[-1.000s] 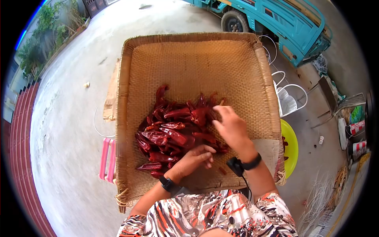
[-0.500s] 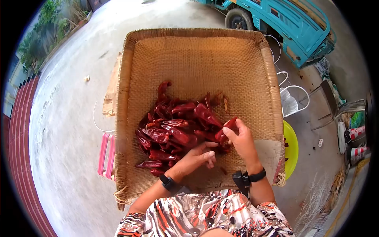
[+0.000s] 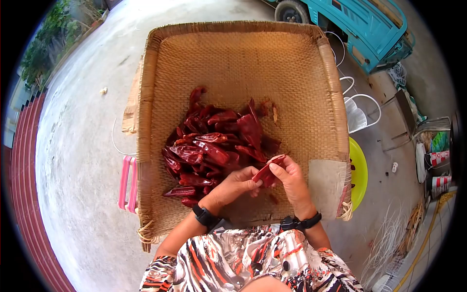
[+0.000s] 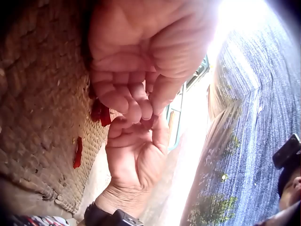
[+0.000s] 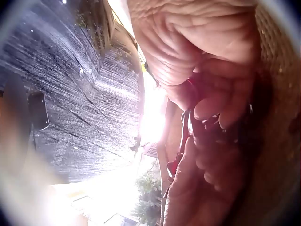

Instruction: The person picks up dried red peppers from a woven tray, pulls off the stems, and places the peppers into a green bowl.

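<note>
In the head view, a pile of dark red dried chili peppers (image 3: 209, 151) lies in a woven tray (image 3: 243, 58). Below its right side, both hands meet at one dried chili pepper (image 3: 264, 176). My right hand (image 3: 293, 185) pinches its upper end between thumb and fingers. The lower left end sits between the thumb and fingers of my left hand (image 3: 233, 187). Seen from the left wrist, the fingertips of both hands come together, mostly hiding the pepper. From the right wrist, a red end of it shows beside the left thumb.
Broken chili bits (image 3: 272, 111) lie right of the pile. A yellow basin (image 3: 359, 170) stands beyond the tray's right side, near a white basket (image 3: 357, 117). At left is a pink-striped stool (image 3: 127, 182). A blue cargo vehicle (image 3: 360, 31) is parked at the back.
My right hand reached into the pile's right side, took a chili pepper and drew it down toward my left hand. Now the left fingers hold its other end.
</note>
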{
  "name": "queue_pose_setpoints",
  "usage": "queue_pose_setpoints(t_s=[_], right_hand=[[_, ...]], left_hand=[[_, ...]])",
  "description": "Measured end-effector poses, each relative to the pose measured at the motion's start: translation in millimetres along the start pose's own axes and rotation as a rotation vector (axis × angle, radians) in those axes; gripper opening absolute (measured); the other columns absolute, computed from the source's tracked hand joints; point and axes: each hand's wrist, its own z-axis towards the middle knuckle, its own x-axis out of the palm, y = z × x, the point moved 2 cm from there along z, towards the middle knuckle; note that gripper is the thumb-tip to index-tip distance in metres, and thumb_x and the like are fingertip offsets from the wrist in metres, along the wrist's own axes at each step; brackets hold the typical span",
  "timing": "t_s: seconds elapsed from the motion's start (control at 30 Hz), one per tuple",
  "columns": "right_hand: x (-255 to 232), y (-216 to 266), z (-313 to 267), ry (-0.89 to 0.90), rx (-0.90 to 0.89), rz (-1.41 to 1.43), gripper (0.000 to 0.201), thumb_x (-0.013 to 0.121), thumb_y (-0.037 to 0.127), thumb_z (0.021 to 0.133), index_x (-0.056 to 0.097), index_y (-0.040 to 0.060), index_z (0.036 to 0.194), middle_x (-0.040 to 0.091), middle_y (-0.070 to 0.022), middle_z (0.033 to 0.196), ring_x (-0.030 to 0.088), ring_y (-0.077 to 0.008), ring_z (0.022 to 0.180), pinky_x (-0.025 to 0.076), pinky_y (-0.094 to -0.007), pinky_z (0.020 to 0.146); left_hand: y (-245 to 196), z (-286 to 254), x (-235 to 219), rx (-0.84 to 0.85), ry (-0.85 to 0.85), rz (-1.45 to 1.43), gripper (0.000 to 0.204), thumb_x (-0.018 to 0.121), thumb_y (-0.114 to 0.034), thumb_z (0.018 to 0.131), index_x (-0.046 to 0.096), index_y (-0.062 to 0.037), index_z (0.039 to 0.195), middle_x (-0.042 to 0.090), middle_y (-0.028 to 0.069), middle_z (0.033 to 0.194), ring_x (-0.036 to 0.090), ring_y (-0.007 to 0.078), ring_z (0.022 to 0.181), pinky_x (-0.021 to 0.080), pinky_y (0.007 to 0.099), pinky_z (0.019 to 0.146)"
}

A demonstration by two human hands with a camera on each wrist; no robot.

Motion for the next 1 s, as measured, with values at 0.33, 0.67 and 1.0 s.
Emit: queue_pose_setpoints(t_s=[0.33,0.67,1.0], right_hand=[[-100.2,87.9,-51.8,-1.008,-0.653,-0.859,0.021,0.060,0.017,0.096,0.061,0.0032,0.112,0.059,-0.0015,0.097,0.054,-0.0091,0.077,0.046,-0.0238,0.070],[-50.3,67.7,-6.6,-0.498,-0.317,-0.912,0.031,0.065,0.012,0.087,0.060,0.0097,0.117,0.060,-0.0077,0.114,0.062,-0.0198,0.084,0.051,-0.0303,0.073],[-3.7,22.9,55.9,-0.170,-0.255,-1.195,0.039,0.065,0.010,0.079,0.056,0.0106,0.117,0.061,-0.0125,0.112,0.063,-0.0346,0.097,0.051,-0.0444,0.079]], left_hand=[[-4.3,1.9,3.8,-0.056,-0.029,0.033,0.043,0.062,-0.023,0.095,0.048,-0.0034,0.130,0.060,0.0006,0.089,0.058,0.0079,0.077,0.048,0.0225,0.072],[0.9,4.0,1.0,-0.066,-0.034,0.018,0.035,0.059,-0.020,0.097,0.050,-0.0044,0.128,0.061,0.0018,0.092,0.060,0.0084,0.080,0.051,0.0230,0.075],[-1.0,2.6,1.4,-0.074,-0.029,0.042,0.038,0.058,-0.020,0.097,0.048,-0.0043,0.130,0.061,0.0025,0.093,0.060,0.0095,0.080,0.051,0.0237,0.075]])
